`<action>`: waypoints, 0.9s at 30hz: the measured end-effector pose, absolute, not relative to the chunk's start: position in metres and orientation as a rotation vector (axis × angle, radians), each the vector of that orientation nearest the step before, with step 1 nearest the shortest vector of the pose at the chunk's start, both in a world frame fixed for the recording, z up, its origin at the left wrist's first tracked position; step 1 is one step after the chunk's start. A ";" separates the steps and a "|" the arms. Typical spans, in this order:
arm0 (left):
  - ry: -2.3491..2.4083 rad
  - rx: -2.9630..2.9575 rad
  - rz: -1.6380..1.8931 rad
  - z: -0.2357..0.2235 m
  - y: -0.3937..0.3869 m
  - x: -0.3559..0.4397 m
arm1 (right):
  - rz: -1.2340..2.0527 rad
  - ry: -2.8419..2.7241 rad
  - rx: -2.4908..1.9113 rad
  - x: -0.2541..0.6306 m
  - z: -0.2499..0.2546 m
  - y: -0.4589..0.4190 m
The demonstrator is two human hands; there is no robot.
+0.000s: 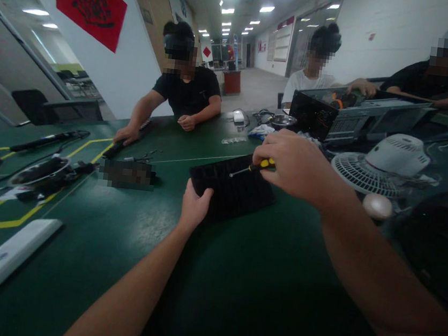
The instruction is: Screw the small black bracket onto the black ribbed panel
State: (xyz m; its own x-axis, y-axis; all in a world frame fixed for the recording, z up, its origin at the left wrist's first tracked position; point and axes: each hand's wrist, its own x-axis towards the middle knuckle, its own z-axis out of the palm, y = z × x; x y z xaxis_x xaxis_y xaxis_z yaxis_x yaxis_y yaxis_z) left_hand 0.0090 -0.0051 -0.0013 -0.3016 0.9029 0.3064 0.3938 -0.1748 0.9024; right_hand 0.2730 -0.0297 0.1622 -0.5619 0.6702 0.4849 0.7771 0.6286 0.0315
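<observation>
A flat, dark rectangular panel (240,197) lies on the green table in front of me; its exact kind is too dark to make out. My left hand (196,201) grips its left edge, thumb on top and the other fingers hidden. Above the panel's right part, my right hand (289,164) is closed round the yellow and black handle of a screwdriver (242,172). The thin metal shaft points left and down over the dark surface. Whether its tip touches the panel I cannot tell.
A white fan (390,160) and a round pale object (377,206) sit to the right, near an opened computer case (335,118). At left lie a white elongated device (7,256) and black cabled equipment (46,169). Several people sit around the table (116,263).
</observation>
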 end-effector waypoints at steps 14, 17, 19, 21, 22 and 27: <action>1.622 1.490 1.494 -0.002 -0.005 0.009 | -0.009 -2.394 -1.432 0.289 0.169 -0.028; 1.625 1.484 1.486 -0.003 -0.005 0.008 | 0.070 -2.202 -1.289 0.308 0.175 -0.018; 1.622 1.481 1.486 -0.003 -0.004 0.008 | 0.041 -2.027 -1.276 0.321 0.172 -0.004; 1.615 1.483 1.486 -0.002 -0.005 0.008 | -0.004 -1.824 -1.330 0.332 0.162 0.018; 1.608 1.484 1.488 -0.001 -0.005 0.009 | -0.009 -1.737 -1.358 0.337 0.153 0.030; 1.606 1.480 1.490 0.002 -0.006 0.010 | 0.112 -1.474 -1.566 0.336 0.079 0.085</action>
